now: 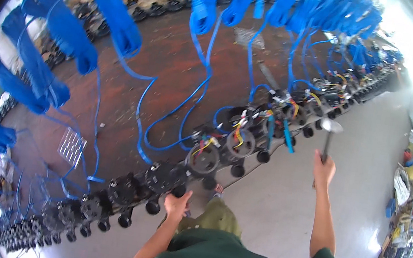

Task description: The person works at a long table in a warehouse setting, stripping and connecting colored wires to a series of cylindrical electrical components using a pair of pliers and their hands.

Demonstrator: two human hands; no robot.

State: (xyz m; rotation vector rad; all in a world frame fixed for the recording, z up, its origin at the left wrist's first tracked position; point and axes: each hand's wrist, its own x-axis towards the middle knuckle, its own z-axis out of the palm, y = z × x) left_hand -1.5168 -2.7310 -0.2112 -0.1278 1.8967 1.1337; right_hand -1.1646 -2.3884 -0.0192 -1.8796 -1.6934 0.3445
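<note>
My right hand point(323, 172) is raised over the floor to the right, its fingers wrapped round the dark handle of a hammer point(330, 126) with a pale head. At the bench edge, my left hand point(175, 205) grips the lower side of a black round housing point(162, 177), by its stubby round outlet; some of the fingers are hidden. Right of that housing stand two open housings point(203, 159) with yellow, red and white wires coming out. Further along the row lies a pair of tools with blue handles point(288, 136).
Similar black housings point(122, 189) line the edge of the dark, worn bench point(130, 100). Bundles of blue cable point(108, 3) hang above it, their ends trailing down to the housings. A white grid tray point(72, 146) lies at left. Loaded shelves point(409, 215) stand beyond the grey floor.
</note>
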